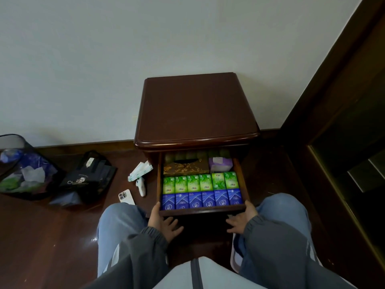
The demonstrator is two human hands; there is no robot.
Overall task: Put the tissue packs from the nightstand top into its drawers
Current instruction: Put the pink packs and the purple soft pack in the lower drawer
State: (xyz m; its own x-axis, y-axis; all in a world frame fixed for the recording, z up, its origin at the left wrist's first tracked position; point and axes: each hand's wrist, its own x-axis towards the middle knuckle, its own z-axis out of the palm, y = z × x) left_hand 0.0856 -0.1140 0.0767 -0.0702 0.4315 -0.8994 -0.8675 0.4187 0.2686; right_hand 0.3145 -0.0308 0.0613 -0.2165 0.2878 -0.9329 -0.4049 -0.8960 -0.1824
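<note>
The dark wooden nightstand (195, 109) stands against the wall, its top bare. Its upper drawer (202, 211) is pulled out. Inside, a row of blue tissue packs (201, 200) fills the front, with a row of green packs (193, 183) behind it. Further back lie a gold-brown tissue box (185, 166) and a purple pack (220, 163). My left hand (162, 222) is at the drawer's left front corner, thumb on the rim, fingers spread flat on the front face. My right hand (242, 221) mirrors it at the right corner.
On the floor left of the nightstand lie a wipes pack (139, 171), a white remote-like device (141, 185) and a phone (126, 197). A black bag (89, 176) and a mesh bin (23, 167) sit further left. Dark wooden furniture (343, 142) stands close on the right.
</note>
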